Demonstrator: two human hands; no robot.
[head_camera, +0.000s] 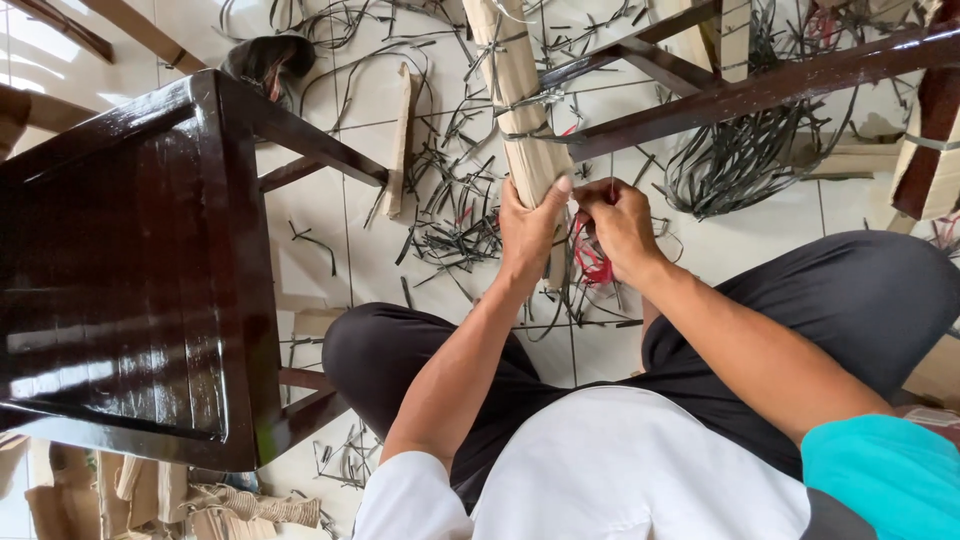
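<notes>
A long pale wooden piece (518, 100), wrapped in paper and bound with dark straps, slants down from the top toward my lap. My left hand (528, 232) grips its lower end, thumb on the front. My right hand (620, 222) is closed beside it, fingers pinching at a strap on the piece's end. A red strip (592, 262) hangs just below my right hand. Dark cut straps (460, 230) lie scattered on the tiled floor under both hands.
A glossy dark brown wooden stool (130, 270) stands at the left. Dark wooden frame rails (760, 85) cross the upper right. A bundle of dark straps (740, 160) lies beyond them, and a wooden slat (400, 140) rests on the tiles.
</notes>
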